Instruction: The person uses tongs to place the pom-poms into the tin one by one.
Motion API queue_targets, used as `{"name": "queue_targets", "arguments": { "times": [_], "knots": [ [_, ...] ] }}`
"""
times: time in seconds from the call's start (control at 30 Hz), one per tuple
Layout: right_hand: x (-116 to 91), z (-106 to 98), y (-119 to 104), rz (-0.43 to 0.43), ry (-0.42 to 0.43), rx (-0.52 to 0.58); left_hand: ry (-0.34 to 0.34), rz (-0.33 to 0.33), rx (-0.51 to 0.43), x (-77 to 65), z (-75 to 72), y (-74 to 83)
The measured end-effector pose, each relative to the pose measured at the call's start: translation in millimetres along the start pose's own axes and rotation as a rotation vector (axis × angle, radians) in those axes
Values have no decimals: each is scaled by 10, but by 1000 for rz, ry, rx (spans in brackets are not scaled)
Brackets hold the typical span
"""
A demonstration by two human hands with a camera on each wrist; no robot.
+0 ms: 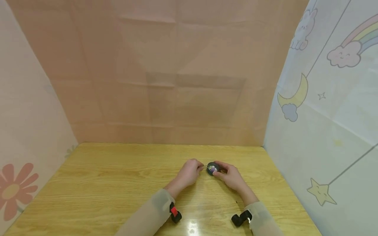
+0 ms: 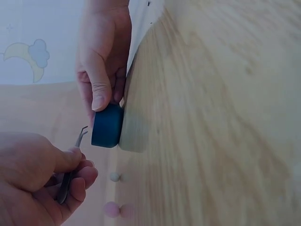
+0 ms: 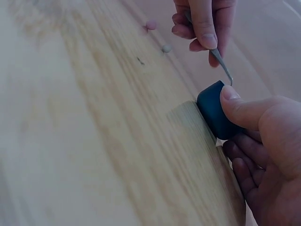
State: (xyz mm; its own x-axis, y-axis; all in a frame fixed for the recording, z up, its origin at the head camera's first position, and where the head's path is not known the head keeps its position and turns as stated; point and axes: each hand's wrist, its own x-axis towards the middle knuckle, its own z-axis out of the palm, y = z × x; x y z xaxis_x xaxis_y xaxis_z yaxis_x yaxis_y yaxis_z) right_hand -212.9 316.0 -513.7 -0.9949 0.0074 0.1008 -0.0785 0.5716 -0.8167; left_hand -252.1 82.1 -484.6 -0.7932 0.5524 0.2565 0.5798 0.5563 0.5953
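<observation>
In the head view, my left hand (image 1: 189, 171) pinches metal tweezers (image 2: 79, 140) between thumb and fingers. Their bent tips stand slightly apart, close over the mouth of a small dark teal bowl (image 2: 106, 128). My right hand (image 1: 233, 178) grips that bowl from the right, thumb on the near side and fingers on the far side. The bowl stands on the wooden table. Pale and purple bits show inside it in the head view. A pink ball (image 2: 112, 209) and a smaller whitish ball (image 2: 115, 177) lie on the table near my left hand, hidden behind it in the head view.
The wooden table (image 1: 97, 183) ends at a pinkish-tan backdrop (image 1: 177, 108). Printed white sheets hang at the left and the right (image 1: 330, 131). A small dark speck (image 3: 140, 60) lies on the tabletop. Black camera mounts (image 1: 176, 216) sit on both sleeves.
</observation>
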Motion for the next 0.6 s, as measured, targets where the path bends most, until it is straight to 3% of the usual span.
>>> {"name": "queue_targets", "arguments": {
  "times": [0.17,0.6],
  "knots": [
    [-21,5,15,7,2,-10,9,-12,-55,-85,-73,-62],
    [-6,-7,15,2,2,-7,-16,44,-88,-377,-324,-324]
  ]
}}
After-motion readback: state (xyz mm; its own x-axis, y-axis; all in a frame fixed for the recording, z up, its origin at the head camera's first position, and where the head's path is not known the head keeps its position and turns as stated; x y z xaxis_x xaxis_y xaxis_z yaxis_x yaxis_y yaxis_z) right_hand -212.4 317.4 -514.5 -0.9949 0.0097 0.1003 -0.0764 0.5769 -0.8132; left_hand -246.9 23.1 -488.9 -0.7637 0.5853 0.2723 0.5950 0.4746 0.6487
